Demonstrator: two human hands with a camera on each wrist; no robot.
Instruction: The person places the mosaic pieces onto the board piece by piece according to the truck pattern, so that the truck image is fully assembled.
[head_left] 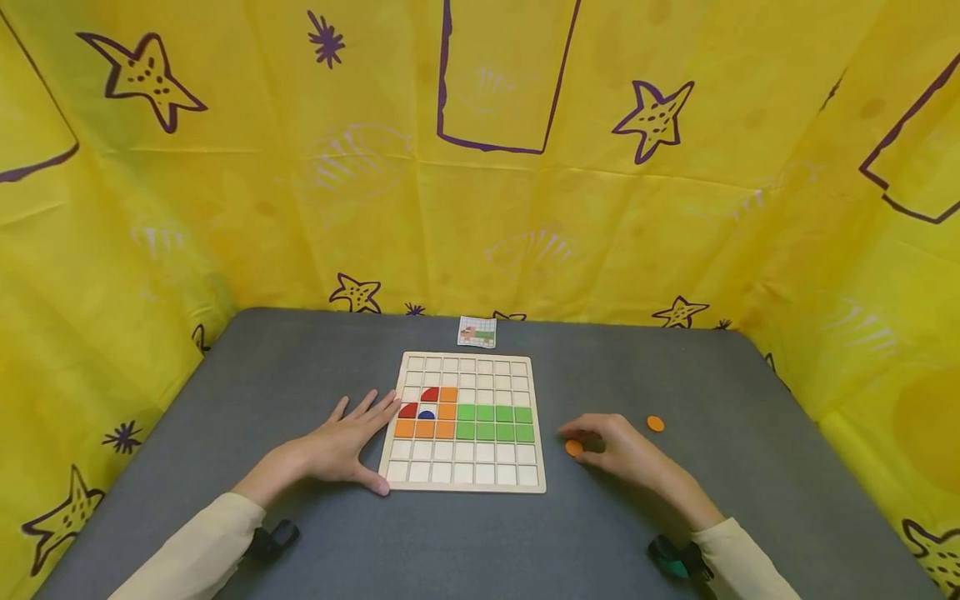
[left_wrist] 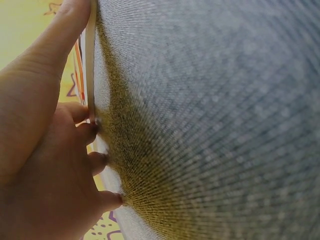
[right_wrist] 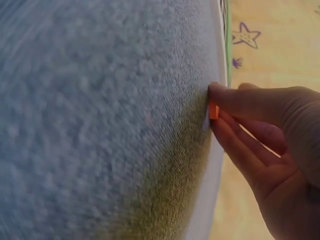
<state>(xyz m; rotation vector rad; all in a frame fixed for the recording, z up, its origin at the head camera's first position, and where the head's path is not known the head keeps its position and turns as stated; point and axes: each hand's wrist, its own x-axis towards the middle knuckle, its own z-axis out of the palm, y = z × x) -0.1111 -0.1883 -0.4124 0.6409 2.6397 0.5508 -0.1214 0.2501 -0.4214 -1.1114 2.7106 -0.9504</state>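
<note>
A square wooden grid board (head_left: 462, 479) lies on the grey table. Green, orange and red tiles fill some of its cells, and one white tile has a blue half-round. With fingers spread, my left hand (head_left: 341, 446) touches the board's left edge; the left wrist view shows the thumb and fingertips along that rim. To the right of the board, my right hand (head_left: 618, 450) pinches a round orange piece (head_left: 573, 448) between thumb and finger, down at the table surface. The same piece shows edge-on in the right wrist view.
Another orange disc (head_left: 656, 424) lies on the table beyond the right hand. A small picture card (head_left: 477, 332) sits behind the board, near the table's far edge. Yellow cloth (head_left: 420, 217) with printed starfish hangs around the back and sides.
</note>
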